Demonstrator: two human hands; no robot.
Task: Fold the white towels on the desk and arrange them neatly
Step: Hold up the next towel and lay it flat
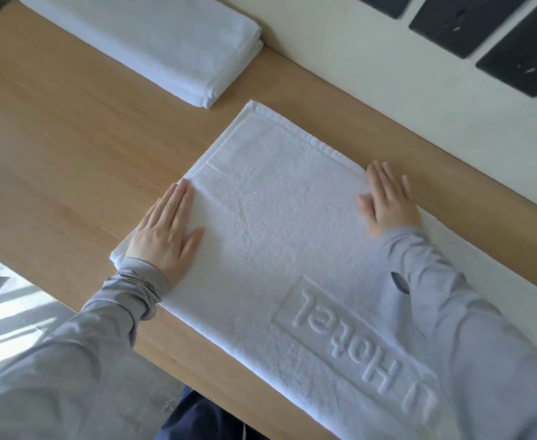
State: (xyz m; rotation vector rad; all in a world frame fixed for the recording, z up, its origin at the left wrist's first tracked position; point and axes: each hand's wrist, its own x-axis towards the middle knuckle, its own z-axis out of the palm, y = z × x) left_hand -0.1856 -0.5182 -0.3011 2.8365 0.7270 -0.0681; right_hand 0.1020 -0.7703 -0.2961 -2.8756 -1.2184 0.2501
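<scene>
A white towel (280,223) with an embossed "Hotel" mark lies spread flat on the wooden desk (57,147), running from the centre toward the lower right. My left hand (165,233) presses flat on the towel's near-left edge, fingers straight and together. My right hand (384,201) lies flat on the far edge of the same towel, fingers spread. A stack of folded white towels (165,42) sits at the back left of the desk, apart from both hands.
A cream wall (404,84) runs along the desk's far side, carrying several dark panels (470,23) at the upper right. The desk's near edge crosses the lower left, with floor (6,312) and my dark trouser leg (197,417) below it.
</scene>
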